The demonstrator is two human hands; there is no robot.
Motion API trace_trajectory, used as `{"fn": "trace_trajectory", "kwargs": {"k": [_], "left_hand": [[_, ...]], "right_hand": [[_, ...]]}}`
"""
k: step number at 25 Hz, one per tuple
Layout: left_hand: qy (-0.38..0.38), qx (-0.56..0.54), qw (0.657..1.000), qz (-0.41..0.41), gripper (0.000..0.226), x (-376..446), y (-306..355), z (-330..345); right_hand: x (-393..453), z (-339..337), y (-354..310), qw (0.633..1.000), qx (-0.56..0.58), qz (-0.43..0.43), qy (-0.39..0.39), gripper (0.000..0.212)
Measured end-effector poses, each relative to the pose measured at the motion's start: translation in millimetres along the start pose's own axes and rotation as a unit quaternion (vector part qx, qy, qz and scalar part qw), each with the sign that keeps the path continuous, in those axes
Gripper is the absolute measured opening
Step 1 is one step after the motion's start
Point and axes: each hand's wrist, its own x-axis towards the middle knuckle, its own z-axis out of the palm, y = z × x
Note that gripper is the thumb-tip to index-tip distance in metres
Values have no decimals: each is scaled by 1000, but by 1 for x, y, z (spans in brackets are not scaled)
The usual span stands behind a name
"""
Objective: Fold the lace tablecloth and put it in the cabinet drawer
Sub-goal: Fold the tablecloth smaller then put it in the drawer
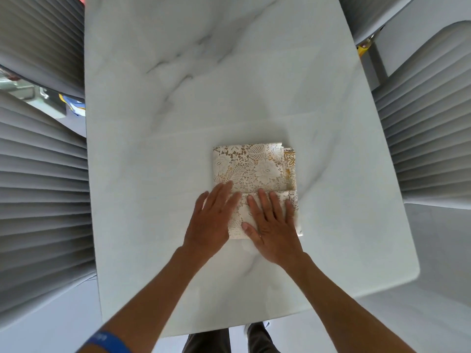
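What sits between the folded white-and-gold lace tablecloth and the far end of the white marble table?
Nothing: in the head view the white marble table is bare from the folded white-and-gold lace tablecloth to its far end.

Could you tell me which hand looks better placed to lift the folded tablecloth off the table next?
Probably the right hand: it lies flat on the folded lace tablecloth, fully over its near end. The left hand covers only the left edge, partly over the marble table.

Bare forearms, no sleeves; blue wristband [108, 342] on left arm; dark trousers [206, 342]; white-edged shoe [257, 327].
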Motion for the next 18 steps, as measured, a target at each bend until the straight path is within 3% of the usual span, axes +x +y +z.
{"fn": "trace_trajectory", "kwargs": {"k": [1,3,5,9,15,18], "left_hand": [[-54,16,997,55,70,4,-12,-4],[-174,19,981,89,89,12,-38,-9],[-236,27,965,114,105,14,-53,-8],[-228,19,965,125,102,3,-52,-5],[-206,-32,972,109,103,-73,-30,9],[-182,-105,976,56,87,-65,-23,3]], "right_hand": [[0,-4,8,1000,-4,-27,-7,78],[0,-16,36,992,-48,-109,-29,94],[1,-30,58,985,-99,-132,-59,101],[2,-41,45,988,-112,-68,-77,98],[-81,-20,38,992,-49,-109,-33,84],[-75,-23,38,991,-45,-114,-54,82]]}}
